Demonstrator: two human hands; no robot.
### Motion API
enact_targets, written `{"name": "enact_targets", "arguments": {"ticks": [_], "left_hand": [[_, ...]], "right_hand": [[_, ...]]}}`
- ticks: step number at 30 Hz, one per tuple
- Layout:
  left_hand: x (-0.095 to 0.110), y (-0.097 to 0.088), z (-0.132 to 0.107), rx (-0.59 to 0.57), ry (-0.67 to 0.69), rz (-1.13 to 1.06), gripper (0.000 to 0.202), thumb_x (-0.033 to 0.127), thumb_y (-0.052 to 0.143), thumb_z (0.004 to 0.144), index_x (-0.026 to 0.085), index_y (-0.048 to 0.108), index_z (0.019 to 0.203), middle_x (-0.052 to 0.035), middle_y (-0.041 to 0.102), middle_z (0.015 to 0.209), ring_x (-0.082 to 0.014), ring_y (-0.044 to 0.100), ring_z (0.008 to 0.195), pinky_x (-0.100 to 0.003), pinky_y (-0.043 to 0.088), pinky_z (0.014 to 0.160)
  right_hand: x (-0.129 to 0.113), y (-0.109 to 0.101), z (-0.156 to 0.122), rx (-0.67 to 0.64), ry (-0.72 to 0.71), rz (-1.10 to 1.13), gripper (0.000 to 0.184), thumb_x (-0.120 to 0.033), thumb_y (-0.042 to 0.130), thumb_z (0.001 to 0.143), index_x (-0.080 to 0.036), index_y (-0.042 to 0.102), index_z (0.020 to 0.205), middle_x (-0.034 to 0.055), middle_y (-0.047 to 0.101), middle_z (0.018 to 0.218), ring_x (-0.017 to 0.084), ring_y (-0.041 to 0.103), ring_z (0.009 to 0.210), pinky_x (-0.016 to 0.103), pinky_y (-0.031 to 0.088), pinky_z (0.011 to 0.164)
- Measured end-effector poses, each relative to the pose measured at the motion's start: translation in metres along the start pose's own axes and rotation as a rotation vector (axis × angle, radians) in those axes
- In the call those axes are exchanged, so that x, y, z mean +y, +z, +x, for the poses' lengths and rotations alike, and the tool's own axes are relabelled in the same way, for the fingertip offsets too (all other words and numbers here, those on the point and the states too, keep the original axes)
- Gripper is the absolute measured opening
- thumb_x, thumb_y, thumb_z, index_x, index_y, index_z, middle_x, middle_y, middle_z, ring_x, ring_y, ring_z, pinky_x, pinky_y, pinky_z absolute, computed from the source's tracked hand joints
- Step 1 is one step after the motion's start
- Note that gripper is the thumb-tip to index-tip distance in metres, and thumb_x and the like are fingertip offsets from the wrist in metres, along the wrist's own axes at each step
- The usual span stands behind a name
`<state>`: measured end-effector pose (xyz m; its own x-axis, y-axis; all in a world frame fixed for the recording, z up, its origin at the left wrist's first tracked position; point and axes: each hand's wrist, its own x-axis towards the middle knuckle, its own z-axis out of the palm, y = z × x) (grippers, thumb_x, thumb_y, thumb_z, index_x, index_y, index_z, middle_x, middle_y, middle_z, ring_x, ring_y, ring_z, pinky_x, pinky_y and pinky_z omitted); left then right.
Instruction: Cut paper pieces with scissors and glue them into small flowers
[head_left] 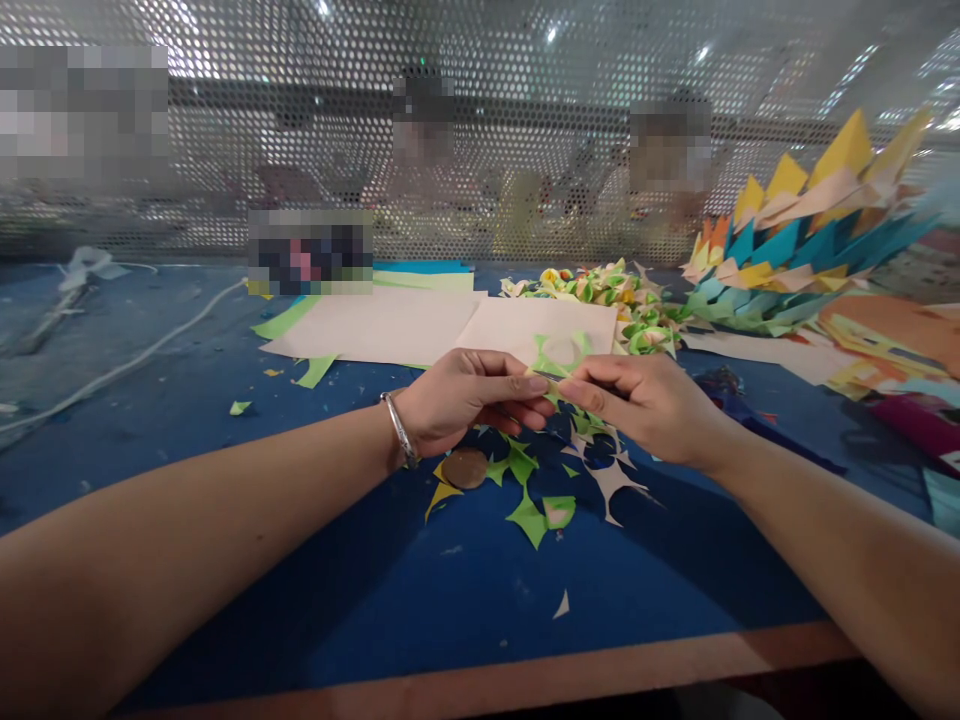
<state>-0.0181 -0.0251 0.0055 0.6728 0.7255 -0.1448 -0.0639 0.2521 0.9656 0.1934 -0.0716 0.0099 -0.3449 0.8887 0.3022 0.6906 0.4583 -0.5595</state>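
Our left hand (495, 390) and right hand (637, 405) pinch a small paper piece (554, 381).
It looks light and easily creased; we best hold its edges.

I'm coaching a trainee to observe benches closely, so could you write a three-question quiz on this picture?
1. Which wrist wears the bracelet? A) left B) right C) both

2. True or false: the spiky layered paper piece stands to the right of the pale sheets.

3. What do the left hand and right hand pinch between them?

Key: 1. A. 2. True. 3. A small pale strip, apparently paper.
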Motion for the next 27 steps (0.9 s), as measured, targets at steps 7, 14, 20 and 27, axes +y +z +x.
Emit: {"name": "enact_targets", "arguments": {"ticks": [7, 14, 20, 27], "left_hand": [[0.0002, -0.0015, 0.0009, -0.028, -0.024, 0.003, 0.017, 0.024, 0.077, 0.077, 0.015, 0.065, 0.069, -0.0017, 0.075, 0.074, -0.0108, 0.068, 0.065, -0.024, 0.048, 0.063], [0.0013, -0.0028, 0.0014, -0.051, -0.055, 0.004, 0.018, 0.024, 0.077, 0.076, 0.015, 0.063, 0.069, -0.0015, 0.075, 0.074, -0.0102, 0.068, 0.065, -0.023, 0.045, 0.061], [0.0019, -0.0031, 0.0013, -0.069, -0.06, 0.003, 0.015, 0.022, 0.076, 0.077, 0.014, 0.065, 0.07, -0.0017, 0.075, 0.073, -0.0096, 0.068, 0.064, -0.023, 0.046, 0.061], [0.0012, -0.0029, 0.0013, -0.083, -0.062, -0.008, 0.015, 0.02, 0.074, 0.079, 0.014, 0.065, 0.068, -0.0014, 0.075, 0.072, -0.0092, 0.068, 0.062, -0.021, 0.045, 0.057]], "right_hand": [[0.0007, -0.0002, 0.0, -0.007, -0.011, 0.023, 0.044, -0.052, 0.051, 0.094, -0.018, 0.055, 0.067, -0.0051, 0.035, 0.054, 0.008, 0.032, 0.051, 0.025, 0.026, 0.047], [0.0011, 0.0001, 0.0003, -0.018, -0.033, 0.021, 0.043, -0.051, 0.049, 0.095, -0.019, 0.054, 0.067, -0.005, 0.035, 0.055, 0.009, 0.033, 0.051, 0.024, 0.027, 0.047], [0.0005, -0.0002, -0.0003, -0.029, -0.033, 0.023, 0.045, -0.052, 0.048, 0.095, -0.018, 0.054, 0.067, -0.0052, 0.035, 0.055, 0.008, 0.032, 0.051, 0.024, 0.026, 0.047], [0.0012, 0.0012, 0.0003, -0.031, -0.024, 0.024, 0.045, -0.053, 0.049, 0.095, -0.018, 0.053, 0.067, -0.0053, 0.035, 0.055, 0.008, 0.033, 0.051, 0.023, 0.027, 0.047]]}}
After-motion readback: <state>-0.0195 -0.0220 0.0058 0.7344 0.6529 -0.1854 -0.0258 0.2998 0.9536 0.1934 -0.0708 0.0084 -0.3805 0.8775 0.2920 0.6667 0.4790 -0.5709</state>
